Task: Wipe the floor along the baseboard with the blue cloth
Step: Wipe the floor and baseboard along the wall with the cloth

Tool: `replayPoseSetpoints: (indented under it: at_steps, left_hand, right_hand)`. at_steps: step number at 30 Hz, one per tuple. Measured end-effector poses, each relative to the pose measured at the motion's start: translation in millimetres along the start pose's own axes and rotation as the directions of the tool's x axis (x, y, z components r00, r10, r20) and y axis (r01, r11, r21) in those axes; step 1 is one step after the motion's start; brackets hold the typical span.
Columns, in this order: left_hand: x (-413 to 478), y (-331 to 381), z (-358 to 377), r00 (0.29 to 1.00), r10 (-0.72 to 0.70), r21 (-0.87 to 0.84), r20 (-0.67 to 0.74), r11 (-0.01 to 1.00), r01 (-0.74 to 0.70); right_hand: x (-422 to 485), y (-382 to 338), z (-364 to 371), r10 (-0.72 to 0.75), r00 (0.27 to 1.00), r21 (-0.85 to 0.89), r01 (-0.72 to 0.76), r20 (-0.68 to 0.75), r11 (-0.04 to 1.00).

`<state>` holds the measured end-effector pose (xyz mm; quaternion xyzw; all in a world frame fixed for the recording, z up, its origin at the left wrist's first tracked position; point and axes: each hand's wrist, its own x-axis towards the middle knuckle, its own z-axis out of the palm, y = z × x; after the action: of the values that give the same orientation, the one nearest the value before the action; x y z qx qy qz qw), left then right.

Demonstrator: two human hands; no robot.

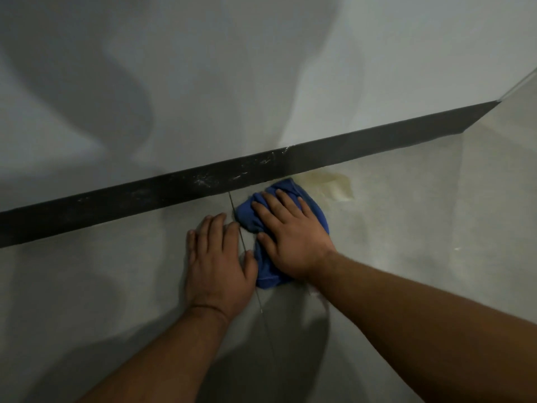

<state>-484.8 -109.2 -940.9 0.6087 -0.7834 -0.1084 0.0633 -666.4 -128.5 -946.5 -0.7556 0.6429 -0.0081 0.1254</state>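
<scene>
The blue cloth (283, 228) lies bunched on the floor (406, 257), its far edge touching the foot of the dark baseboard (174, 190). The right hand (293, 237) presses flat on top of it, fingers (286, 203) spread apart and pointing toward the baseboard, pinning the cloth rather than gripping it. The left hand (218, 263) rests palm-down on bare floor just beside the cloth, fingers slightly apart, apparently as a brace. A yellowish stain (331, 184) sits against the baseboard, just beyond the cloth. Because the cloth is wadded, a stroke could ride over the stain and miss the seam at the baseboard. The flat palm might also slip off the cloth.
</scene>
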Motion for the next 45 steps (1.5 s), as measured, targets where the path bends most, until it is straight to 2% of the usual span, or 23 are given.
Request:
replayPoseSetpoints:
  at_steps: [4,10,12,14,18,24,27,30,34,36,39,41,42,45]
  left_hand:
    - [-0.2,0.3,-1.3,1.0,0.002,-0.008,0.002,1.0,-0.002]
    - [-0.2,1.2,-2.3,1.0,-0.001,-0.005,0.01,1.0,0.001]
    - [0.2,1.4,-1.2,1.0,0.002,-0.005,0.002,1.0,-0.002]
    - [-0.2,1.0,-0.1,1.0,0.003,0.007,-0.008,1.0,-0.003]
    - [0.0,-0.2,-0.9,1.0,0.004,-0.013,-0.015,1.0,-0.004]
    - [0.0,-1.1,-0.9,0.999,0.023,-0.066,-0.032,0.998,-0.025]
    - [1.1,-2.5,0.5,0.999,0.028,-0.05,-0.028,0.998,-0.03]
    - [1.0,-2.0,1.6,0.998,0.025,-0.088,-0.052,0.996,-0.03]
    - [8.4,8.9,-3.4,0.993,-0.013,-0.191,-0.116,0.982,-0.009]
    - [19.1,29.5,-7.6,0.991,0.03,-0.198,-0.128,0.979,-0.056]
    - [35.4,78.6,-9.3,0.961,0.235,-0.169,-0.147,0.951,-0.259]
    - [45.4,109.7,-7.3,0.944,0.313,-0.103,-0.104,0.941,-0.323]
    - [50.1,120.7,-5.5,0.951,0.303,-0.053,-0.057,0.951,-0.306]
    - [62.8,130.4,8.0,0.981,0.157,0.091,0.111,0.982,-0.167]
  right_hand:
    - [21.9,12.8,-6.4,0.057,0.998,-0.014,-0.057,-0.004,0.998]
    - [-10.1,16.3,-2.0,0.273,0.96,0.048,-0.27,-0.066,0.962]
    - [-20.1,0.8,2.6,0.242,0.968,0.049,-0.239,-0.071,0.97]
    - [-16.7,-11.6,5.8,0.151,0.988,0.062,-0.148,-0.04,0.987]
    - [17.0,-3.9,-5.0,0.045,0.999,0.038,-0.044,-0.016,0.998]
    - [10.2,12.3,-7.4,0.151,0.988,0.053,-0.149,-0.029,0.987]
    - [7.1,18.5,-20.3,0.109,0.994,0.204,-0.112,0.024,0.973]
    - [-14.8,41.5,-34.3,0.134,0.988,0.302,-0.105,-0.077,0.948]
    - [-67.7,96.7,-27.2,0.351,0.909,0.209,-0.307,-0.226,0.928]
    - [-88.2,117.5,-19.2,0.397,0.889,0.165,-0.366,-0.23,0.916]
    - [-100.3,126.1,-10.6,0.415,0.881,0.109,-0.4,-0.229,0.91]
    - [-98.2,125.3,-10.2,0.452,0.859,0.108,-0.44,-0.24,0.892]
    - [-97.2,126.2,-10.9,0.464,0.852,0.115,-0.45,-0.243,0.886]
    - [-102.9,142.3,-15.1,0.448,0.859,0.112,-0.434,-0.248,0.894]
